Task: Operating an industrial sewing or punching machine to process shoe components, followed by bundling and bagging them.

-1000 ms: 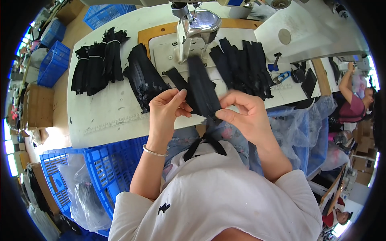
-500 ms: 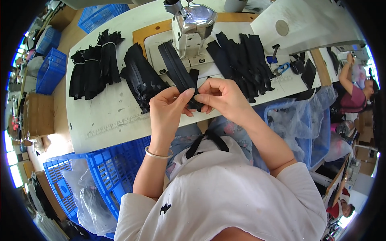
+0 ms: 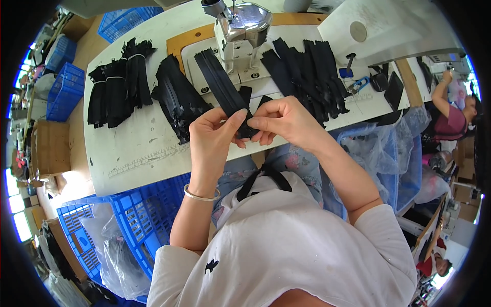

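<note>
Zipper strip point(image 3: 221, 84), long and black, runs from under the sewing machine point(image 3: 240, 25) back toward the person, lying on the white counter point(image 3: 143, 138). Both hands are pinched shut on its near end: left hand point(image 3: 215, 135) has thumb and fingers clamped on it from the left, right hand point(image 3: 286, 120) grips the same end from the right, fingertips pretty much touching each other at the counter's near edge.

Everything else relative to the sewing machine: loose pile of black zippers point(image 3: 179, 97) just to its left, and farther left tied bundles of black zippers point(image 3: 117, 87). Just right of it sits another heap of black zippers point(image 3: 307, 77), with small blue-handled snips point(image 3: 358, 84) beyond that. Blue plastic crate point(image 3: 143, 220) sits on the floor well below-left of the machine, beside the person's left arm, which wears a thin metal bangle point(image 3: 201, 195).
</note>
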Demonstrator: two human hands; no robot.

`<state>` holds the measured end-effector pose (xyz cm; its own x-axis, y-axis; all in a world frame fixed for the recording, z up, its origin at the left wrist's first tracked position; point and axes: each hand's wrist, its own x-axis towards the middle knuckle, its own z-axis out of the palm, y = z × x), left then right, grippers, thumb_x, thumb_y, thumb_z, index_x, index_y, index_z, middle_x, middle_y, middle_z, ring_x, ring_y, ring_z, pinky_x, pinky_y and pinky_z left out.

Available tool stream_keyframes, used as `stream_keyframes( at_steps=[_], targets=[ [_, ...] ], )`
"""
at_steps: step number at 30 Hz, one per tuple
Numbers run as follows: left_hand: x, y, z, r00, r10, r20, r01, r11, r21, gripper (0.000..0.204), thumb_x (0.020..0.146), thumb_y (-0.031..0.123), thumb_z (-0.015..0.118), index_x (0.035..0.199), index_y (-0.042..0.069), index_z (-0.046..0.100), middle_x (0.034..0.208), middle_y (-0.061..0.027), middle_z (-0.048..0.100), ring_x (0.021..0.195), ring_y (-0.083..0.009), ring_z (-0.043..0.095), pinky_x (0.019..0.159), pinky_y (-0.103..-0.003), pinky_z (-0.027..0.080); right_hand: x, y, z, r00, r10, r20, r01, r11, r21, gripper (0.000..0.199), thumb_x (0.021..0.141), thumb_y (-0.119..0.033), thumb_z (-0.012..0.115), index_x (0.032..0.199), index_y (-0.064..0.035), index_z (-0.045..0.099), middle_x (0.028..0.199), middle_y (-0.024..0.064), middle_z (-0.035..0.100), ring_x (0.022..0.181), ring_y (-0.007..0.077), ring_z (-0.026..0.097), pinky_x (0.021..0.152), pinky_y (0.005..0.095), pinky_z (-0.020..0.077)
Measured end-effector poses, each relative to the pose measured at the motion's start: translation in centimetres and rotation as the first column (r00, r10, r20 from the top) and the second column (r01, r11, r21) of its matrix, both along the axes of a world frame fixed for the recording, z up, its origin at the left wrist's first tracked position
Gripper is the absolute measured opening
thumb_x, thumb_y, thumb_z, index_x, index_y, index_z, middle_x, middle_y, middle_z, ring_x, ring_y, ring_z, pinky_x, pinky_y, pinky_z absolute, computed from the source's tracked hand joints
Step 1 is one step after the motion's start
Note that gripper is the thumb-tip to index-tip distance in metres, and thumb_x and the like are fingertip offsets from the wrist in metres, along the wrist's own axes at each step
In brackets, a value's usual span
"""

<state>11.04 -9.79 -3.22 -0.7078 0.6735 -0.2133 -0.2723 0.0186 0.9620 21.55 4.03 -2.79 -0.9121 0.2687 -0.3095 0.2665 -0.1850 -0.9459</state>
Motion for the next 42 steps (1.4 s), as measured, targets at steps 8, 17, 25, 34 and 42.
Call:
stream_keyframes(
  at_steps=[8, 17, 25, 34, 42],
  targets=[
    [-2.7, 1.1, 1.4, 0.989, 0.098, -0.110, -0.079, 0.982, 0.171, 0.033, 0.086, 0.018, 0.070, 0.061, 0.005, 0.053, 0.058, 0.0012, 0.051, 0.049, -0.0058, 0.049, 0.044, -0.021, 0.039, -0.3, -0.9, 2.7, 0.993, -0.086, -0.086, 0.093, 0.992, 0.085, 0.014, 0.087, -0.013, 0.066, 0.085, 0.0015, 0.066, 0.069, 0.0055, 0.066, 0.063, 0.0094, 0.065, 0.055, 0.0197, 0.0487],
    [-4.8, 3.6, 4.6, 0.992, -0.103, 0.068, 0.083, 0.967, 0.242, 0.024, 0.089, 0.019, 0.065, 0.070, 0.005, 0.061, 0.067, -0.0033, 0.063, 0.050, -0.0070, 0.054, 0.044, -0.021, 0.042, -1.0, -1.2, 3.4, 0.934, -0.209, -0.290, 0.291, 0.915, 0.279, 0.016, 0.086, -0.015, 0.067, 0.081, 0.0004, 0.064, 0.063, 0.0025, 0.063, 0.054, 0.0032, 0.053, 0.049, 0.0200, 0.0386],
    [-6.2, 4.7, 5.1, 0.983, -0.175, 0.055, 0.155, 0.953, 0.259, 0.022, 0.089, 0.020, 0.065, 0.074, 0.004, 0.064, 0.068, -0.0030, 0.064, 0.052, -0.0070, 0.055, 0.044, -0.021, 0.041, -1.8, -1.1, 3.7, 0.908, -0.271, -0.320, 0.351, 0.909, 0.226, 0.016, 0.086, -0.015, 0.067, 0.081, -0.0001, 0.064, 0.062, 0.0018, 0.062, 0.056, 0.0034, 0.056, 0.050, 0.0197, 0.0387],
    [-6.5, 5.0, 5.4, 0.980, -0.189, 0.067, 0.167, 0.954, 0.250, 0.022, 0.089, 0.022, 0.065, 0.079, 0.003, 0.067, 0.068, -0.0027, 0.065, 0.053, -0.0072, 0.057, 0.045, -0.021, 0.042, -2.2, -1.2, 4.1, 0.899, -0.292, -0.327, 0.352, 0.925, 0.143, 0.014, 0.087, -0.012, 0.066, 0.081, 0.0001, 0.063, 0.063, 0.0020, 0.062, 0.058, 0.0035, 0.056, 0.052, 0.0191, 0.0402],
    [-6.3, 4.9, 5.3, 0.986, -0.165, 0.025, 0.157, 0.966, 0.206, 0.027, 0.089, 0.024, 0.064, 0.071, 0.003, 0.064, 0.064, -0.0014, 0.062, 0.050, -0.0071, 0.055, 0.044, -0.020, 0.041, -2.5, -1.0, 4.0, 0.878, -0.307, -0.367, 0.387, 0.906, 0.171, 0.013, 0.087, -0.010, 0.066, 0.082, 0.0010, 0.063, 0.066, 0.0037, 0.064, 0.058, 0.0038, 0.056, 0.052, 0.0189, 0.0423]
  ],
)
